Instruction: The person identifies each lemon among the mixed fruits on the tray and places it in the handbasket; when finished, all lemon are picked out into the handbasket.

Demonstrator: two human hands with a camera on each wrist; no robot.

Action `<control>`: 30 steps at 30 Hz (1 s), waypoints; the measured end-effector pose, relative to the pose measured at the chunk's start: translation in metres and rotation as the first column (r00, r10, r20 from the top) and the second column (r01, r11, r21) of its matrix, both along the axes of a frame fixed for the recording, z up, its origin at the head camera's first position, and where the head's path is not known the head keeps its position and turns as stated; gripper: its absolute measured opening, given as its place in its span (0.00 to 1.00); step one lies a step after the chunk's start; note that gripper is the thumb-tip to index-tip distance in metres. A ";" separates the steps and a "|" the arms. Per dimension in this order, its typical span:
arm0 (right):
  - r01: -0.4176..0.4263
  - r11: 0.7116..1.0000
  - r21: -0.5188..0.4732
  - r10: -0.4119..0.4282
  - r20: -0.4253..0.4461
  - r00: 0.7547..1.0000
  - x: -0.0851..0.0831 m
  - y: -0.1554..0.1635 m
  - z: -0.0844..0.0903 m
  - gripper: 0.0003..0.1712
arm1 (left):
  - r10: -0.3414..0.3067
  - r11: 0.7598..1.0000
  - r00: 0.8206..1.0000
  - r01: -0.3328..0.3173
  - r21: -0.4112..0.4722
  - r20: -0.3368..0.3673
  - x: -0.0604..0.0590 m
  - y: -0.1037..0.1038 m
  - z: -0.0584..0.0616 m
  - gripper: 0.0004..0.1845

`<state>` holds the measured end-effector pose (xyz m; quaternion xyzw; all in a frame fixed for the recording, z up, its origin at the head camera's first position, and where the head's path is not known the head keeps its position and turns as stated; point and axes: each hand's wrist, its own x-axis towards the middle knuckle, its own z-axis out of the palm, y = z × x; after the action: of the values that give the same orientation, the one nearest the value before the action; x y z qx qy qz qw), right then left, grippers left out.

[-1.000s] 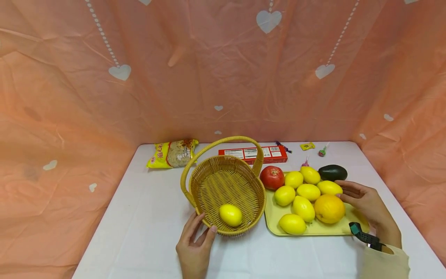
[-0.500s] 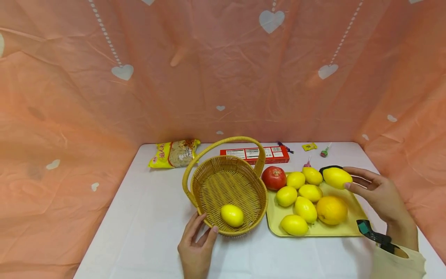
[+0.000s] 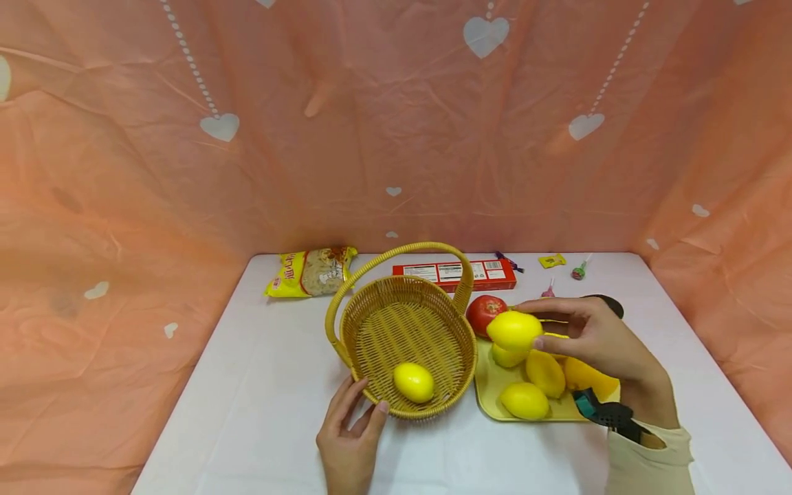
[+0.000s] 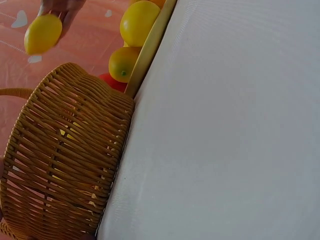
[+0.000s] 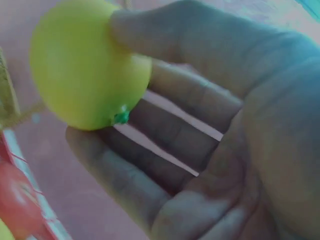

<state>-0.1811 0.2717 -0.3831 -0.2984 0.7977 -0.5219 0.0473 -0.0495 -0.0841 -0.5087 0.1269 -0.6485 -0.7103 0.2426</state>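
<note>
My right hand (image 3: 590,337) pinches a lemon (image 3: 515,331) between thumb and fingertips, held above the left part of the yellow tray (image 3: 489,399). The right wrist view shows this lemon's green stem end (image 5: 120,116) near the fingers. Below it lie several lemons (image 3: 524,401) and an orange (image 3: 584,377), partly hidden by the hand. My left hand (image 3: 349,440) holds the near-left rim of a wicker basket (image 3: 396,323), thumb and fingers spread along it. One lemon (image 3: 413,383) lies inside near the front. The left wrist view shows the basket's woven side (image 4: 65,160).
A round red fruit (image 3: 485,313) sits between basket and tray. A dark green avocado (image 3: 611,304) is behind my right hand. At the back are a yellow snack bag (image 3: 312,272), a red box (image 3: 495,274), a yellow-wrapped candy (image 3: 552,260) and a lollipop (image 3: 578,271).
My right hand has lifted a lemon from the tray's far right and carried it left, toward the basket. The left hand stays at the basket's rim.
</note>
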 end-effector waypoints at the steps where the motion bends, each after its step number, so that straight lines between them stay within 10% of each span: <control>1: -0.024 1.000 0.008 0.023 0.011 1.000 -0.001 -0.006 -0.003 0.25 | -0.001 1.000 1.000 0.001 0.001 0.002 0.000 0.000 0.000 0.26; 13: -0.234 0.965 0.117 0.219 0.128 0.967 -0.005 -0.067 -0.022 0.24 | -0.009 1.000 1.000 0.009 -0.015 -0.009 -0.001 -0.002 -0.003 0.26; 30: -0.327 0.921 0.210 0.301 0.146 0.942 0.012 -0.134 -0.031 0.26 | -0.011 1.000 1.000 0.010 -0.023 -0.029 0.000 0.000 0.002 0.24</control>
<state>-0.1692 0.1379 -0.4144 -0.3856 0.7910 -0.4267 0.2089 -0.0490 -0.0843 -0.5069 0.1104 -0.6536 -0.7058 0.2498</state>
